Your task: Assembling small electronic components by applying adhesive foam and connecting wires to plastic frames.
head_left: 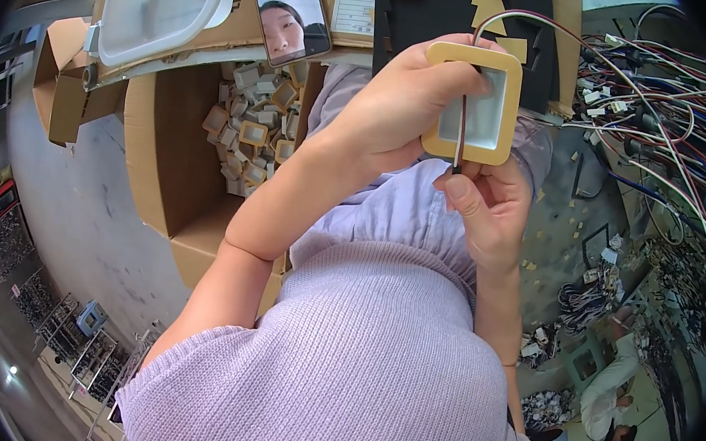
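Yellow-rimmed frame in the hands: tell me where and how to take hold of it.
The frame is probably best pinched front to back on its long right rim, coming from the right. That straight edge looks bare in front, while the left hand grips the left side and the cable crosses the lower rim to the right hand.

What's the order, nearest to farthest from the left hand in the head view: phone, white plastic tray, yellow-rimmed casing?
1. Yellow-rimmed casing: in the left hand, thumb over its opening.
2. Phone: to the hand's left, toward the top of the view.
3. White plastic tray: farther left, beyond the phone.
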`<state>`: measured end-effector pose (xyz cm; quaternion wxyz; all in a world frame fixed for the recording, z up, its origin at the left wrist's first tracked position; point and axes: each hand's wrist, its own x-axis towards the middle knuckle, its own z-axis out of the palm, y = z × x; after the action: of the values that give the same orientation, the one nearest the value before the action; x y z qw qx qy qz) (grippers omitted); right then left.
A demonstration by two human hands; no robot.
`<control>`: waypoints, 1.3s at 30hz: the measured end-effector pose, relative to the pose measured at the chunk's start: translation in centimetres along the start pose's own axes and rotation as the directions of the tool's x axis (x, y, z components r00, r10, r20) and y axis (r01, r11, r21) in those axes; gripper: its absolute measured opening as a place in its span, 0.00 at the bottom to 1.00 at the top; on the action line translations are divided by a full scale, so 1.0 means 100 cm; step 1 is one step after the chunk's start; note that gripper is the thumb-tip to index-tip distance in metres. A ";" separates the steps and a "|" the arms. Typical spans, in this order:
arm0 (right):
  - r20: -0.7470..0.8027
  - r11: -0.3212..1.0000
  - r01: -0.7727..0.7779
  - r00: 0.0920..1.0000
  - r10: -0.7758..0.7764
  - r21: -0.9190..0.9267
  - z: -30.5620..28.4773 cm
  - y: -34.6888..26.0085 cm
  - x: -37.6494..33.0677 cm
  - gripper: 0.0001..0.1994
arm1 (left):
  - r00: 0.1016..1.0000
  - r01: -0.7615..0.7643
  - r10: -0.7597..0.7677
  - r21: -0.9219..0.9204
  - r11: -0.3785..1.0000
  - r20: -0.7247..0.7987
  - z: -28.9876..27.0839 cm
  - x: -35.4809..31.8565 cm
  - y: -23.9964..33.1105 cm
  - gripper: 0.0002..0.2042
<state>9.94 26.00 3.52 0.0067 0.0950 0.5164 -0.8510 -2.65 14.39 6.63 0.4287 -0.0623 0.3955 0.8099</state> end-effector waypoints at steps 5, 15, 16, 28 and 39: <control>0.024 1.000 -0.019 1.000 0.019 0.012 -0.009 -0.001 -0.001 0.14 | 1.000 0.002 -0.002 -0.009 1.000 0.000 0.000 0.002 -0.006 0.17; 0.049 0.999 -0.018 0.999 0.020 -0.038 -0.020 0.006 0.000 0.12 | 0.997 0.046 -0.049 -0.042 0.998 -0.057 0.003 0.004 -0.012 0.15; 0.074 1.000 -0.013 0.997 0.014 -0.019 -0.020 0.005 0.000 0.11 | 0.998 0.044 -0.046 -0.042 0.998 -0.052 0.002 0.004 -0.012 0.15; 0.019 0.850 0.167 0.983 -0.182 -0.500 -0.048 -0.022 0.010 0.43 | 0.814 -0.574 0.465 0.604 0.554 0.347 -0.018 0.004 -0.024 0.29; 0.022 0.590 0.606 0.708 -0.706 -0.533 -0.024 -0.100 -0.022 0.23 | 0.848 -0.529 0.079 0.831 0.169 0.524 -0.072 -0.002 -0.035 0.36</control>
<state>11.33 32.61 11.62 -0.3340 -0.0265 0.7154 -0.6132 -1.61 10.41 -0.27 0.2630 0.4459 0.7222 0.4587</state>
